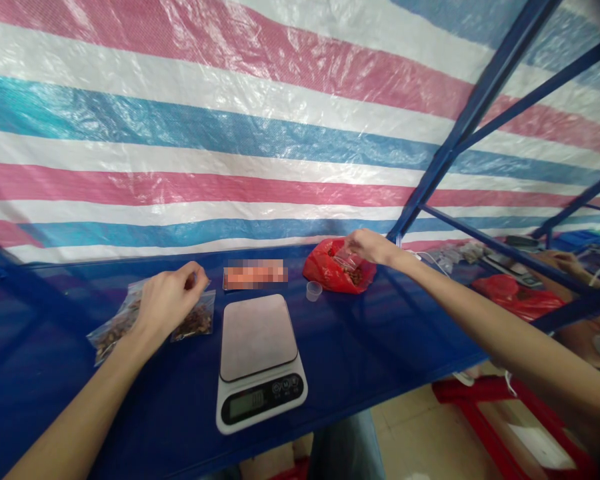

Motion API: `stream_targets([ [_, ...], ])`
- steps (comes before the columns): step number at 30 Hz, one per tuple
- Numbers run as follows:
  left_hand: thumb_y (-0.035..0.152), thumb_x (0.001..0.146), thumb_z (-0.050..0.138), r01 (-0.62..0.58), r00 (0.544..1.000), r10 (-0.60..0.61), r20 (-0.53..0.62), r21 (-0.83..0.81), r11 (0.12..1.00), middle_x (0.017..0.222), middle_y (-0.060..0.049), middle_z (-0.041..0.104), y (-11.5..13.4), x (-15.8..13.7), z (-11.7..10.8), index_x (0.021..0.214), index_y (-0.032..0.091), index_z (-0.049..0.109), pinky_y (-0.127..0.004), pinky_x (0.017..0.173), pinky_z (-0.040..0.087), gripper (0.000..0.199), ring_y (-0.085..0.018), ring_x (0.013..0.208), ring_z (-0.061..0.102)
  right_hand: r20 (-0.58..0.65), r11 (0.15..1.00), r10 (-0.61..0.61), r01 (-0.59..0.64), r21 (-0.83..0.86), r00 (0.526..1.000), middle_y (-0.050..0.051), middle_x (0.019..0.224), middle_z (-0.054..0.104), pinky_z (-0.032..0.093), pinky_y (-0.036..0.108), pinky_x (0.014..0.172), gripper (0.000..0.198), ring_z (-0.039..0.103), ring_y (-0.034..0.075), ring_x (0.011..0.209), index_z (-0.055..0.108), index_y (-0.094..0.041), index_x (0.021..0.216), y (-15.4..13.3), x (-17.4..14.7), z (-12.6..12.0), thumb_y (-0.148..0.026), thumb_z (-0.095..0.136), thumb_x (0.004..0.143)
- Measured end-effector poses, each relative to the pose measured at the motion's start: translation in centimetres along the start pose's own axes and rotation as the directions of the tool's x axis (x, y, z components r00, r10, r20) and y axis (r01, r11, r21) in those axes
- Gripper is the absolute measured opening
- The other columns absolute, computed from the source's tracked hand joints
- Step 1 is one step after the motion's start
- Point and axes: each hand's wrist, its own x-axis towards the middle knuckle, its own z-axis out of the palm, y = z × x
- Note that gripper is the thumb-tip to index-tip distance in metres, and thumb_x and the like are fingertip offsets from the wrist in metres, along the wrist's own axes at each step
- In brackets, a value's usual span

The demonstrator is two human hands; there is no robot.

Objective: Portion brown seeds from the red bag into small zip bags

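Observation:
My left hand is over two clear plastic bags at the left, its fingers curled into a pinch; what they hold, if anything, does not show. One bag of brown pieces lies partly under the wrist. The other bag lies just right of it, with similar brown pieces inside. My right hand reaches into the mouth of a red plastic bag holding small brown pieces. Its fingers are closed on a clear plastic item, whether cup or bag I cannot tell. A small clear cup stands beside the red bag.
A white kitchen scale reading about zero sits in front of me on the blue table. Behind it lies a blurred-out flat object. Blue metal bars rise at the right. Beyond them are another red bag and another person's hand.

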Motion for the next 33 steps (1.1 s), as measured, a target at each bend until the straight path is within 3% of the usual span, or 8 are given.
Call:
stream_targets([
  [4,0.039,0.098,0.043,0.004,1.0,-0.004,0.004,0.009,1.0,0.074,-0.005,0.071,-0.1,0.0,0.0,0.093,0.022,0.068,-0.03,0.063,0.028,0.031,-0.023,0.067,0.065,0.009,0.998,0.058,-0.058,-0.032,0.998,0.011,0.087,0.08,0.041,0.027,0.065,0.02,0.07,0.023,0.08,0.083,-0.016,0.092,0.0,-0.3,-0.7,-0.022,0.064,0.093],
  [8,0.038,0.098,0.044,-0.003,1.0,0.003,-0.006,0.012,1.0,0.074,-0.004,0.071,-0.1,0.0,0.0,0.094,0.023,0.069,-0.03,0.063,0.028,0.03,-0.023,0.066,0.065,-0.009,0.994,0.103,-0.103,-0.027,0.995,0.012,0.1,0.083,0.048,0.027,0.071,0.027,0.075,0.024,0.088,0.084,-0.016,0.103,0.7,-0.9,-1.8,-0.014,0.061,0.09],
  [12,0.039,0.098,0.044,0.002,1.0,-0.002,-0.028,0.016,1.0,0.072,-0.004,0.07,-0.1,-0.1,-0.2,0.091,0.022,0.069,-0.03,0.063,0.028,0.031,-0.022,0.066,0.065,-0.263,0.994,0.098,-0.107,-0.022,0.96,0.013,0.113,0.082,0.055,0.032,0.088,0.037,0.077,0.03,0.105,0.081,-0.015,0.121,-0.3,-2.8,-3.4,-0.015,0.054,0.095],
  [16,0.038,0.098,0.044,-0.004,1.0,0.004,-0.031,0.004,1.0,0.07,-0.003,0.069,0.0,-0.2,-0.3,0.089,0.022,0.069,-0.03,0.063,0.03,0.031,-0.021,0.064,0.065,-0.461,0.992,0.071,-0.013,0.128,0.885,0.012,0.127,0.078,0.058,0.042,0.102,0.05,0.075,0.032,0.116,0.074,-0.015,0.136,-4.6,-7.3,-3.3,-0.009,0.043,0.096],
  [22,0.038,0.097,0.045,-0.01,0.999,0.011,-0.051,0.022,1.0,0.07,-0.003,0.069,0.3,-0.2,-0.1,0.088,0.022,0.07,-0.029,0.063,0.031,0.031,-0.021,0.065,0.065,-0.577,0.971,-0.187,0.24,0.015,0.795,0.005,0.158,0.056,0.048,0.05,0.12,0.07,0.052,0.03,0.148,0.041,-0.029,0.165,-11.8,-14.8,4.2,-0.01,0.045,0.097],
  [27,0.038,0.097,0.045,-0.004,0.998,0.007,-0.069,0.042,0.999,0.068,-0.003,0.068,0.1,-0.3,0.0,0.088,0.021,0.07,-0.029,0.063,0.03,0.032,-0.021,0.066,0.066,-0.288,0.96,-0.276,0.276,-0.043,0.917,0.007,0.17,0.036,0.052,0.052,0.116,0.082,0.04,0.033,0.155,0.016,-0.028,0.171,-14.5,-18.7,11.3,-0.025,0.056,0.1],
  [30,0.039,0.097,0.044,-0.01,0.997,0.014,-0.079,0.05,0.999,0.071,-0.004,0.07,0.1,-0.2,0.1,0.088,0.02,0.071,-0.029,0.063,0.03,0.033,-0.022,0.068,0.067,-0.167,0.961,-0.276,0.277,-0.019,0.946,0.009,0.172,0.029,0.051,0.053,0.117,0.089,0.036,0.033,0.157,0.009,-0.027,0.172,-14.3,-19.3,12.7,-0.047,0.06,0.102],
  [33,0.039,0.097,0.046,0.0,0.996,0.006,-0.092,0.062,0.998,0.073,-0.005,0.071,0.0,-0.1,-0.3,0.09,0.021,0.072,-0.029,0.063,0.031,0.033,-0.022,0.07,0.067,-0.172,0.967,-0.254,0.256,-0.013,0.952,0.011,0.173,0.027,0.047,0.053,0.12,0.093,0.031,0.033,0.159,0.003,-0.026,0.172,-13.8,-18.7,13.0,-0.055,0.057,0.103],
])
